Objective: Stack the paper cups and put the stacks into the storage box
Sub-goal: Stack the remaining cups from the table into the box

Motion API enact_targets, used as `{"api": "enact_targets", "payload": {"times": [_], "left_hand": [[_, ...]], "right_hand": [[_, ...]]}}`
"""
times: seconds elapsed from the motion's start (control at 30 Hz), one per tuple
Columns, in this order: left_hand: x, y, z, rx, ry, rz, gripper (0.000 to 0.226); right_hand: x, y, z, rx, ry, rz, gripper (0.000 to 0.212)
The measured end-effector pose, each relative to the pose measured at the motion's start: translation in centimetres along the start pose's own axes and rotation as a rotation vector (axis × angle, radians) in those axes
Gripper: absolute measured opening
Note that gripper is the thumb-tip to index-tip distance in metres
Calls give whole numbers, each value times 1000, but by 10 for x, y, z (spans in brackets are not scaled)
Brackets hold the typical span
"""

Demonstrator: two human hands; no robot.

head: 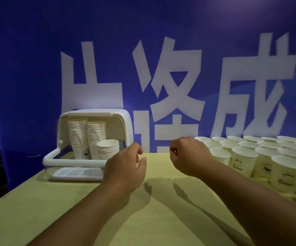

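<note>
Nothing is held by the hands above the worktop.
The left hand is kept loosely open, thumb apart from the fingers; the right hand is curled narrow. The storage box, lid raised, is seen at ten o'clock from the hands, with three cup stacks upright inside. Loose paper cups are crowded at two to three o'clock.

Single wide-angle view from a head-worn camera, facing forward and slightly down across a yellow table at arm's length. The storage box stands just beyond the left hand, loose paper cups crowd beside the right hand, and a blue banner fills the frame behind both hands.
</note>
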State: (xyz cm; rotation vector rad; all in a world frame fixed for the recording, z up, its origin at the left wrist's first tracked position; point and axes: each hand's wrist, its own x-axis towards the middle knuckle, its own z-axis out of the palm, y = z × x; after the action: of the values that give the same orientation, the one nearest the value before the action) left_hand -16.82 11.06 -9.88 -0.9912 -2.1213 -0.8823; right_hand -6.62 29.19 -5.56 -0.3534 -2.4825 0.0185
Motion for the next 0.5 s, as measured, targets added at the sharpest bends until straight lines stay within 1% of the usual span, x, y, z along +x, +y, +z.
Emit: {"api": "enact_targets", "payload": {"times": [0.13, 0.2, 0.27, 0.33, 0.4, 0.47, 0.5], "left_hand": [[-12, 28, 20, -13, -179, 62, 20], [-13, 45, 29, 1, -270, 75, 22], [-10, 65, 39, -16, -344, 44, 24], [-5, 89, 55, -93, -405, -25, 30], [2, 114, 76, -274, -496, -135, 45], [8, 137, 97, -493, -607, -229, 68], [10, 147, 107, -556, -651, -244, 78]], "right_hand": [[-28, 50, -7, 42, 107, 160, 10], [-35, 70, -11, 58, 148, 247, 13], [-35, 84, -18, 71, 198, 336, 15], [-33, 94, -23, 69, 238, 428, 20], [-34, 102, -24, 45, 223, 514, 32], [-37, 107, -21, 18, 190, 569, 39], [-38, 110, -19, 5, 187, 583, 41]]}}
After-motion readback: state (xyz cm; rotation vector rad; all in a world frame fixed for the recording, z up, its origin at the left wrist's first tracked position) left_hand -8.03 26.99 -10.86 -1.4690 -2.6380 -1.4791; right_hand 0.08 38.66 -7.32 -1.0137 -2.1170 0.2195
